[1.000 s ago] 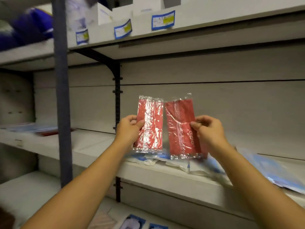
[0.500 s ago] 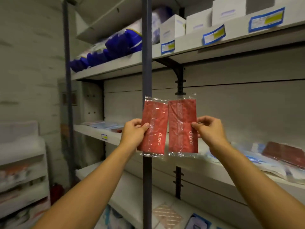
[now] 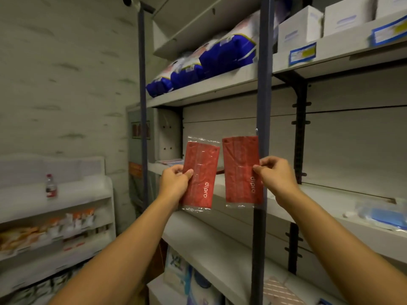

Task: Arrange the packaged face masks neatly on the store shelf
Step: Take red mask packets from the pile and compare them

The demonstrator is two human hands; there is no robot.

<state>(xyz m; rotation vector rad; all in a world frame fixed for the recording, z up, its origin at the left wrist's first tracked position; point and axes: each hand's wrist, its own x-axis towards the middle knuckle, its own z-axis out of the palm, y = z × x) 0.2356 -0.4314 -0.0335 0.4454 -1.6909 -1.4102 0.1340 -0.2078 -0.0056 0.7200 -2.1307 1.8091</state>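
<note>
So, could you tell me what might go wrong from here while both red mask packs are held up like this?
1. The left hand and right hand each pinch a slippery clear-wrapped pack by one side edge only; the left red pack or right red pack could slip and fall.
2. The dark upright post stands close to the right pack and may snag it on the way to the shelf.
3. The left pack is tilted, so it may land crooked.

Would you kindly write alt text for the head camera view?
A person's left hand and right hand each hold up a red packaged face mask, left mask and right mask, side by side before grey store shelving stocked with blue packs.
</note>
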